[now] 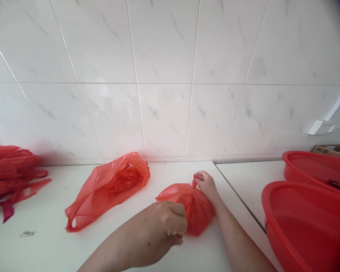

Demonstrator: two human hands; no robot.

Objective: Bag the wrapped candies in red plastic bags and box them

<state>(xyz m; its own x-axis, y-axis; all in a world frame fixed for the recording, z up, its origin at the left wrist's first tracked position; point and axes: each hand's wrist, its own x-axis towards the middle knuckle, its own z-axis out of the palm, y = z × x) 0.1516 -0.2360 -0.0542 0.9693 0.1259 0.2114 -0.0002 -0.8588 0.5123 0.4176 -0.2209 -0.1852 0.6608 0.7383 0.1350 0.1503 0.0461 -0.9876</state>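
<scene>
A filled red plastic bag (200,211), bunched together at its top, sits on the white tabletop (124,241). My right hand (206,184) pinches one handle of it at the far side. On the near side my left hand (170,223) is closed, with a bit of red plastic showing between thumb and fingers. That hand covers part of the bag. Left of both hands a second red plastic bag (107,192) lies on its side, its mouth partly open and crumpled plastic visible inside.
A heap of red plastic bags (11,173) lies at the far left. Two red plastic baskets (277,219) stand on the right, with a cardboard box (333,150) behind them. A tiled wall (164,113) borders the table, and a white socket box (320,127) is mounted at right.
</scene>
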